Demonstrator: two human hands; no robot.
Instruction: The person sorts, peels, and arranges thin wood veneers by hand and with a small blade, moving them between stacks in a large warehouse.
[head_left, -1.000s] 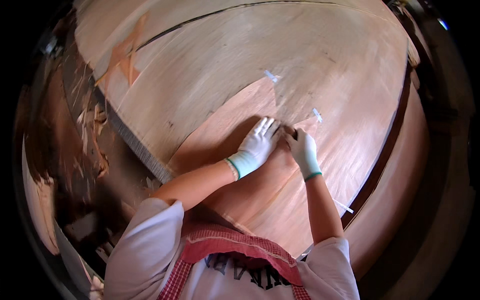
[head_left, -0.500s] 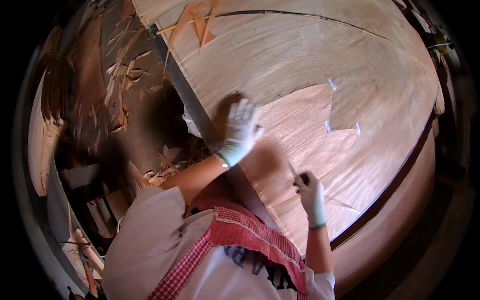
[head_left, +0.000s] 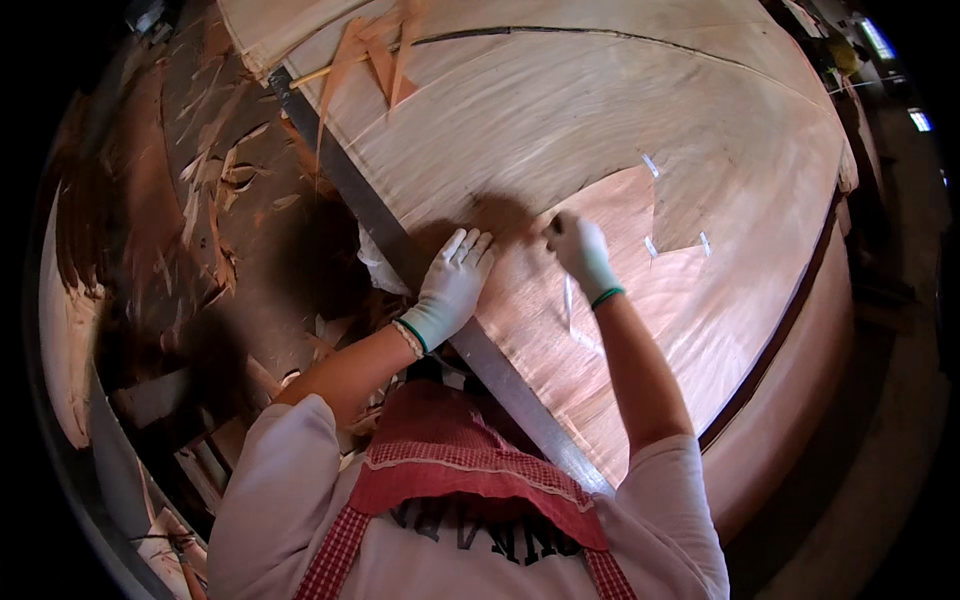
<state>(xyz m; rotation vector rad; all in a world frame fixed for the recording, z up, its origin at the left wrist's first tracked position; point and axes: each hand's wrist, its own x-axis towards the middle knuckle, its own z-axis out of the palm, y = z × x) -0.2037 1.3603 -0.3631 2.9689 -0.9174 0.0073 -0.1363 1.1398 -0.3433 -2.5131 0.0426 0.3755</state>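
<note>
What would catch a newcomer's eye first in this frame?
Two white-gloved hands at centre: the left hand lies flat at the near edge of a broad veneer sheet, while the right hand presses a reddish patch piece beside it. Small tape strips mark the patch's seams, and wood scraps litter the floor at left.

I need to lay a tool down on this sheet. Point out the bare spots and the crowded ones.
Bare: the pale wood sheet beyond both hands, up to the dark curved seam. Crowded: around the left hand and right hand, the reddish patch with tape bits, and the scrap pile left of the edge.
</note>
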